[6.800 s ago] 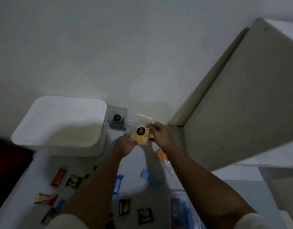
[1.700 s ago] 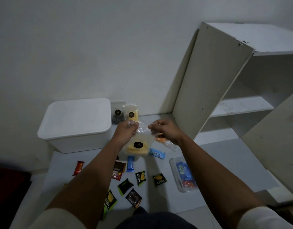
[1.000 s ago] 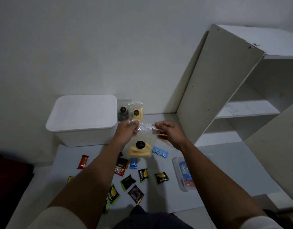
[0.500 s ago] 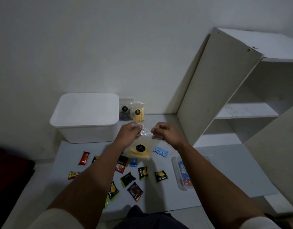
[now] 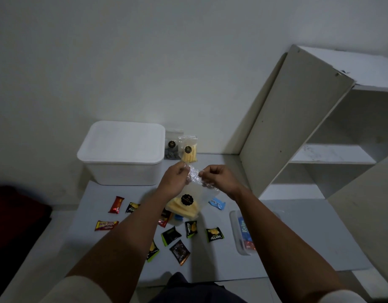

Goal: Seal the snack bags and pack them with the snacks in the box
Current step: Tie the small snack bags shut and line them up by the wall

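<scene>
Both hands have drawn closer together along the bag's mouth since half a second ago. Right of the lidded white box (image 5: pixel 123 147), the left hand (image 5: pixel 174 179) has its grip pinched on the crinkled top of the clear snack bag (image 5: pixel 188 204), which hangs in front of that box, above the worktop (image 5: pixel 210 263). The right hand (image 5: pixel 217 176) pinches the same top edge. Sealing is in hand; next, I judge, comes pressing the strip closed end to end.
</scene>
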Demonstrator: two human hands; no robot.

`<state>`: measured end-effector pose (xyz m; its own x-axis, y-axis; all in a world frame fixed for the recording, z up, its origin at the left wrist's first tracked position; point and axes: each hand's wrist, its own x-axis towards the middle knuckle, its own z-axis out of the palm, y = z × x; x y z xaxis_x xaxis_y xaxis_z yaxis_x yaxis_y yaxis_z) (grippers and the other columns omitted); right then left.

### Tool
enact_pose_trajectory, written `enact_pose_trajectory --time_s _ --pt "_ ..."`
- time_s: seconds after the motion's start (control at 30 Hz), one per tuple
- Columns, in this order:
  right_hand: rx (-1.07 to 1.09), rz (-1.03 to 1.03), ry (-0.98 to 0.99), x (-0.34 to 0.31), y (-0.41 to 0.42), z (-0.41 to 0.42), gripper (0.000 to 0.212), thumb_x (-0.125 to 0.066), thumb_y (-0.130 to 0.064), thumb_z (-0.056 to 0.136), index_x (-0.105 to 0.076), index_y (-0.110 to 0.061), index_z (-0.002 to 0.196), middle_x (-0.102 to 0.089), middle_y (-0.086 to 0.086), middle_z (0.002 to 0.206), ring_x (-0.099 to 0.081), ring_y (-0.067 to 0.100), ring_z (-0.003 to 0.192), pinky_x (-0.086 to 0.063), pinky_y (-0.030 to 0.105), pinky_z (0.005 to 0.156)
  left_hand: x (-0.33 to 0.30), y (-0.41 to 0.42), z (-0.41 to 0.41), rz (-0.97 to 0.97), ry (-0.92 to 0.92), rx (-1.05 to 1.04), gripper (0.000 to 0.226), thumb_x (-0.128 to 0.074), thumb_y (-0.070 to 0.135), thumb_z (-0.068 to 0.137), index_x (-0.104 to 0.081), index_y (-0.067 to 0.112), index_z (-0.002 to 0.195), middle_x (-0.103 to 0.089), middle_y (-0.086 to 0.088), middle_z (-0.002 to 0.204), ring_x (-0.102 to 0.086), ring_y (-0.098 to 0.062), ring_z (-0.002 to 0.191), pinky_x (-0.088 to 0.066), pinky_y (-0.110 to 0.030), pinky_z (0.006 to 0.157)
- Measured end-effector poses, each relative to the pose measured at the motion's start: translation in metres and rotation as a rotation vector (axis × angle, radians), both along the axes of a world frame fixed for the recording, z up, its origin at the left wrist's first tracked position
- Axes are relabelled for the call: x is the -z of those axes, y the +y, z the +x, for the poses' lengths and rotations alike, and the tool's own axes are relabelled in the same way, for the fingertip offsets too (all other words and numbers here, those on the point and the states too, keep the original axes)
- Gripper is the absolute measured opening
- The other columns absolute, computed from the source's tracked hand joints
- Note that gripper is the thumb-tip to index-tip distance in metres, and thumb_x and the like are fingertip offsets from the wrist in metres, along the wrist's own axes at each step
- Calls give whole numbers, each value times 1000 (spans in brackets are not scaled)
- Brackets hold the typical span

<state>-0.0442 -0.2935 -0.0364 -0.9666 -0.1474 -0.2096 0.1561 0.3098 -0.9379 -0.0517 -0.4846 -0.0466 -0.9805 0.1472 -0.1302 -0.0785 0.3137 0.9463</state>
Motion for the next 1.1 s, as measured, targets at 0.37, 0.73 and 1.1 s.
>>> enact_pose_trajectory --time_s 0.37,0.73,1.1 --pt "-109 193 102 -8 -2 2 14 -66 -14 97 -71 -2 91 -66 2 72 -54 7 58 -47 20 59 -1 9 8 -24 -31 122 33 -44 21 105 -65 5 85 -70 -5 75 -65 -17 70 -58 -40 81" --pt "-94 138 117 -12 1 3 21 -72 -22 94 -70 -3 85 -66 0 71 -51 6 59 -44 17 56 -11 0 2 -14 9 83 33 -45 25 105 -60 5 83 -68 -7 75 -61 -14 67 -52 -38 79" --pt "-93 96 62 -10 2 5 17 -68 -24 96 -70 -12 85 -66 2 76 -56 10 67 -47 26 64 -12 -10 -5 75 -56 58 25 -59 26 101 -70 7 88 -75 -9 83 -66 -13 71 -56 -28 75"
